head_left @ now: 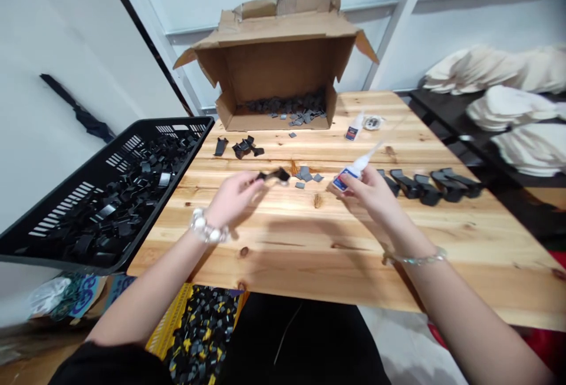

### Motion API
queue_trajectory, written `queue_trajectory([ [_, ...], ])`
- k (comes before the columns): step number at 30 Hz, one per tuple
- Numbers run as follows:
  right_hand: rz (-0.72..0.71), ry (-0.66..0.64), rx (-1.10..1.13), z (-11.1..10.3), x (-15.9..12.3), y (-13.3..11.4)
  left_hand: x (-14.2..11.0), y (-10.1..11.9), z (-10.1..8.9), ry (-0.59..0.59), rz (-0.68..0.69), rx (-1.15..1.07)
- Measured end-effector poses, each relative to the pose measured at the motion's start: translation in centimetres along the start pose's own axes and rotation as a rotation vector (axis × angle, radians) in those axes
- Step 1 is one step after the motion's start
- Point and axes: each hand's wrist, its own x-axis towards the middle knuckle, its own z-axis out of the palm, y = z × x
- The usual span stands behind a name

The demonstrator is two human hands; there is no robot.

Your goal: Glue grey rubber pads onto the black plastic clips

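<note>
My left hand [235,197] pinches a small black plastic part [277,176] above the wooden table; the part is slightly blurred. In my right hand [368,191] is a white glue bottle [351,174] with a blue label, its long thin nozzle tilted up to the right. Between the hands lie several small grey square pads [305,174]. Just right of my right hand, a row of black plastic parts [428,190] rests on the table. Left of the pads and further back are a few loose black parts [246,147].
An open cardboard box [276,78] at the back holds many grey pads. A black crate [132,196] full of black parts stands at left. Another glue bottle [354,128] stands beside a tape roll [372,123]. A yellow crate [170,323] sits below the table [292,261]; white fabric stacks [517,108] lie right.
</note>
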Motion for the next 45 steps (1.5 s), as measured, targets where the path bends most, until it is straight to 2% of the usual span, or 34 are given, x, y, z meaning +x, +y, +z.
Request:
queue_trajectory([
  [2,0.038,-0.018,0.047,0.0,-0.3,-0.5,-3.2,1.4,0.5,-0.191,-0.133,-0.357],
  [3,0.049,-0.026,0.059,0.0,-0.4,-0.6,-4.6,1.8,0.8,-0.242,-0.202,-0.470],
  [4,0.059,-0.038,0.070,-0.1,-0.5,-0.7,-5.7,2.2,1.1,-0.273,-0.262,-0.553],
  [6,0.079,-0.068,0.087,0.0,-0.6,-0.8,-7.4,2.7,1.7,-0.257,-0.302,-0.592],
  [8,0.099,-0.096,0.097,0.1,-0.7,-0.7,-8.5,3.1,2.1,-0.194,-0.218,-0.479],
  [11,0.121,-0.142,0.152,0.4,-0.9,-0.8,-9.8,4.0,2.7,-0.137,-0.027,-0.172],
  [13,0.127,-0.173,0.240,0.7,-1.0,-0.8,-10.7,4.7,3.2,-0.105,0.049,-0.010],
  [16,0.131,-0.206,0.402,1.0,-1.1,-0.7,-11.7,5.6,4.1,-0.047,0.098,0.097],
  [19,0.117,-0.229,0.469,1.0,-1.2,-0.5,-12.2,5.9,4.8,-0.014,0.065,0.089],
  [29,0.082,-0.184,0.506,-0.2,-0.6,-0.8,-12.1,5.7,5.4,0.079,-0.078,-0.010],
  [33,0.042,-0.187,0.523,-0.8,-0.3,-1.3,-11.7,5.7,5.2,0.053,-0.090,-0.038],
  [36,0.023,-0.187,0.529,-0.8,-0.2,-1.5,-10.7,6.1,4.4,0.000,-0.006,-0.052],
  [38,0.020,-0.187,0.535,-0.7,-0.2,-1.5,-9.7,6.5,3.6,-0.059,0.109,-0.054],
  [42,0.030,-0.164,0.573,-0.5,-0.4,-1.3,-7.2,6.8,2.2,-0.245,0.364,-0.038],
  [45,0.058,-0.145,0.598,-0.4,-0.5,-1.2,-5.1,5.9,1.8,-0.357,0.436,-0.019],
])
